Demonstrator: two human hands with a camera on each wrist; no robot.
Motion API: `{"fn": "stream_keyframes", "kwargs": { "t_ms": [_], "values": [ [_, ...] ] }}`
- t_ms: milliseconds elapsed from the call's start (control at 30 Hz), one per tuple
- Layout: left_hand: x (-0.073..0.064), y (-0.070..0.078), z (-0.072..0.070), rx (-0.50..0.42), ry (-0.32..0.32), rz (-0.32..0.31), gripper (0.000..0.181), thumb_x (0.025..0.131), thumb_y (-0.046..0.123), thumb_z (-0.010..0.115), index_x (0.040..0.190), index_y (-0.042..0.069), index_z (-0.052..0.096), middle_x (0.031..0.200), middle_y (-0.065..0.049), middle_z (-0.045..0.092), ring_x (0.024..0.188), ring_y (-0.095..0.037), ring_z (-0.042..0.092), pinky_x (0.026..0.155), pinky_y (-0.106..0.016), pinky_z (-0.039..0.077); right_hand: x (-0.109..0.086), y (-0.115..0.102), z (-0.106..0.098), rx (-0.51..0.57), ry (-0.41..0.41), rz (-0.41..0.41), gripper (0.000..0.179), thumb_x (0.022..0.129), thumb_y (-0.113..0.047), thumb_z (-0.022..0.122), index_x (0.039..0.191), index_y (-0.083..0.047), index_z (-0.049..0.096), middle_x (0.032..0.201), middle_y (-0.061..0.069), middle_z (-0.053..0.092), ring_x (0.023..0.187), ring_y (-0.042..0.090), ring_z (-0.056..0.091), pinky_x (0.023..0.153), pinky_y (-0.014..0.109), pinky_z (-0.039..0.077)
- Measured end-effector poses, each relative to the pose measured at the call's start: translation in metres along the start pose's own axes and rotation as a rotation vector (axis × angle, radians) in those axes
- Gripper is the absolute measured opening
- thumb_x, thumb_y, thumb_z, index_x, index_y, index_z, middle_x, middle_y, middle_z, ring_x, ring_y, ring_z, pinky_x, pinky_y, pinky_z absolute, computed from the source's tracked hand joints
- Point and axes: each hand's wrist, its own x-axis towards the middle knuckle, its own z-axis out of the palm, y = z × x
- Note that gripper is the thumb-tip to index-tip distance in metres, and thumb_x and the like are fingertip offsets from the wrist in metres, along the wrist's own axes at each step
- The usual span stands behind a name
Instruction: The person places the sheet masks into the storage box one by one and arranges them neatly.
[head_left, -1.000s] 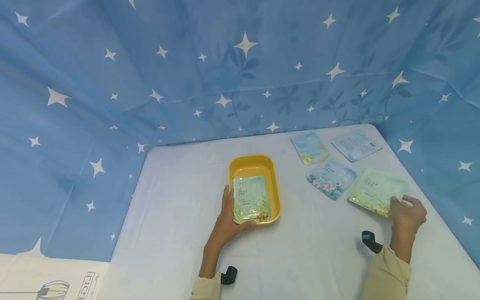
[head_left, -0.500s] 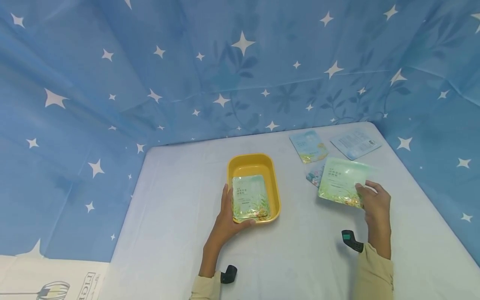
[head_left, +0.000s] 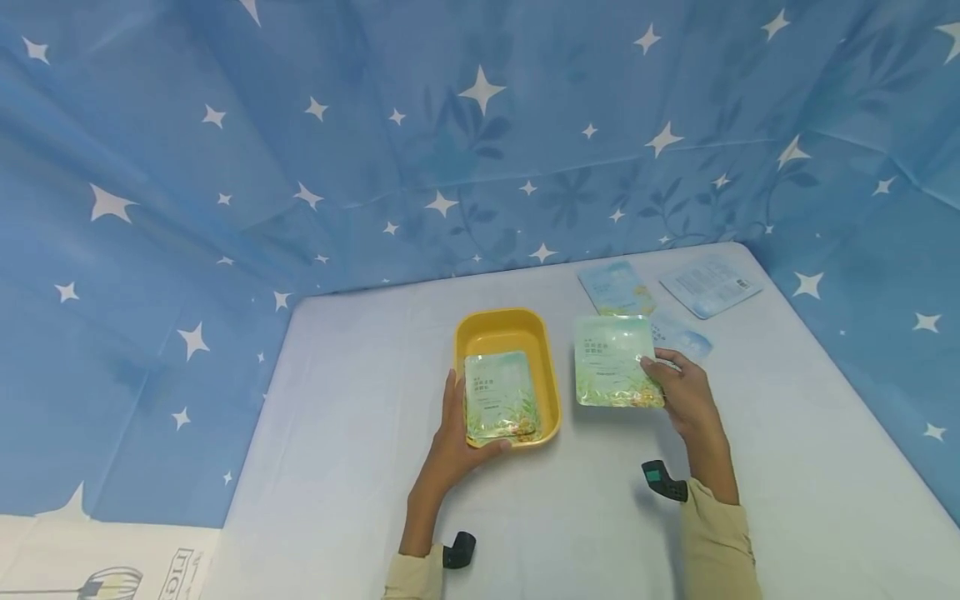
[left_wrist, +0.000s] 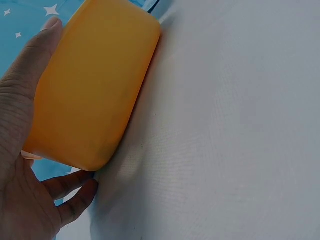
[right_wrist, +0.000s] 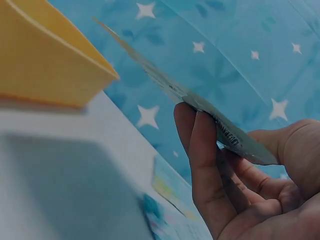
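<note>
The left hand (head_left: 453, 446) holds the yellow tub (head_left: 495, 340) at its lower left corner, with the thumb on the near side and the fingers along the left side. The right hand (head_left: 686, 396) pinches a green packet (head_left: 611, 358) by its lower right corner, thumb on top and fingers under. The two hands are well apart. The green packet is up in the air, right of the middle of the frame, just beside the tub. Its front, with grass and writing on it, faces up. Another green packet (head_left: 498, 396) lies in the tub. To the upper right, a blue packet with yellow flowers (head_left: 611, 283) and a pale blue packet (head_left: 711, 287) lie on the white tabletop (head_left: 337, 417). A third blue packet (head_left: 682, 337) is partly hidden by the held one. A blue cloth with white stars (head_left: 337, 150) hangs across the top.
</note>
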Motion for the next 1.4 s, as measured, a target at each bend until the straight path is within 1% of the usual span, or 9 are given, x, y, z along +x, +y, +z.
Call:
{"fn": "stream_keyframes", "kwargs": {
  "t_ms": [200,333,500,667,800,933,1067,1167,1400],
  "values": [
    [0.001,-0.001,0.002,-0.012,-0.001,0.009,0.125,0.069,0.059,0.081,0.158,0.027,0.0,0.166,0.005,-0.01,0.147,-0.03,0.027,0.106,-0.057,0.039,-0.001,-0.002,0.035,0.01,-0.153,0.012,0.053,0.1,-0.024,0.055,0.141,0.004,0.036,0.086,-0.015,0.066,0.075,0.001,0.063,0.065,0.021,0.053],
    [0.001,-0.002,0.002,-0.019,0.004,0.014,0.124,0.069,0.058,0.082,0.158,0.026,0.001,0.166,0.004,-0.009,0.147,-0.029,0.026,0.107,-0.056,0.038,-0.001,0.0,0.054,-0.038,-0.202,0.024,0.053,0.1,-0.025,0.054,0.142,0.002,0.037,0.086,-0.012,0.068,0.072,0.004,0.065,0.063,0.025,0.053],
    [0.001,-0.001,0.003,-0.021,0.007,0.009,0.123,0.069,0.058,0.082,0.158,0.027,0.002,0.166,0.006,-0.008,0.145,-0.029,0.03,0.106,-0.056,0.039,-0.001,0.0,0.073,-0.098,-0.257,0.028,0.046,0.099,-0.02,0.053,0.138,0.001,0.042,0.098,0.001,0.072,0.076,0.011,0.07,0.065,0.029,0.056],
    [0.0,0.0,0.001,-0.016,0.0,0.005,0.124,0.069,0.057,0.082,0.158,0.028,0.001,0.166,0.004,-0.009,0.144,-0.03,0.032,0.105,-0.056,0.04,-0.003,-0.003,0.085,-0.129,-0.319,0.037,0.044,0.099,-0.015,0.052,0.138,0.003,0.042,0.112,0.015,0.071,0.078,0.014,0.071,0.065,0.029,0.056],
    [0.0,0.0,0.001,-0.011,-0.004,0.002,0.124,0.069,0.057,0.082,0.158,0.029,0.0,0.166,0.004,-0.009,0.146,-0.03,0.028,0.106,-0.056,0.039,-0.004,-0.007,0.093,-0.147,-0.368,0.039,0.043,0.098,-0.012,0.052,0.137,0.004,0.041,0.116,0.02,0.069,0.08,0.015,0.071,0.064,0.028,0.055],
    [0.0,0.0,0.001,-0.016,-0.008,0.005,0.123,0.07,0.057,0.082,0.158,0.029,0.0,0.166,0.005,-0.01,0.148,-0.029,0.025,0.107,-0.056,0.039,-0.004,-0.008,0.102,-0.159,-0.403,0.038,0.04,0.097,-0.005,0.053,0.134,0.005,0.042,0.108,0.019,0.071,0.079,0.015,0.071,0.064,0.029,0.056],
    [-0.001,0.002,0.001,-0.015,-0.014,0.007,0.123,0.071,0.057,0.081,0.158,0.026,0.0,0.166,0.006,-0.011,0.147,-0.029,0.026,0.106,-0.056,0.039,-0.005,-0.008,0.11,-0.19,-0.429,0.044,0.041,0.095,-0.001,0.053,0.133,0.006,0.041,0.088,0.009,0.07,0.068,0.012,0.063,0.061,0.028,0.054],
    [-0.001,0.003,0.002,-0.01,-0.013,0.006,0.123,0.071,0.058,0.081,0.158,0.025,0.001,0.165,0.008,-0.011,0.146,-0.029,0.029,0.106,-0.055,0.04,-0.006,-0.008,0.114,-0.221,-0.45,0.053,0.043,0.095,0.0,0.053,0.135,0.007,0.04,0.083,0.007,0.067,0.064,0.012,0.057,0.06,0.027,0.051],
    [0.001,0.002,-0.001,0.003,-0.013,0.006,0.122,0.071,0.059,0.08,0.158,0.028,0.0,0.165,0.009,-0.012,0.145,-0.03,0.029,0.106,-0.054,0.04,-0.004,-0.01,0.123,-0.279,-0.477,0.04,0.046,0.096,0.001,0.054,0.138,0.009,0.038,0.102,0.02,0.066,0.073,0.013,0.063,0.064,0.028,0.055]
  ]
}}
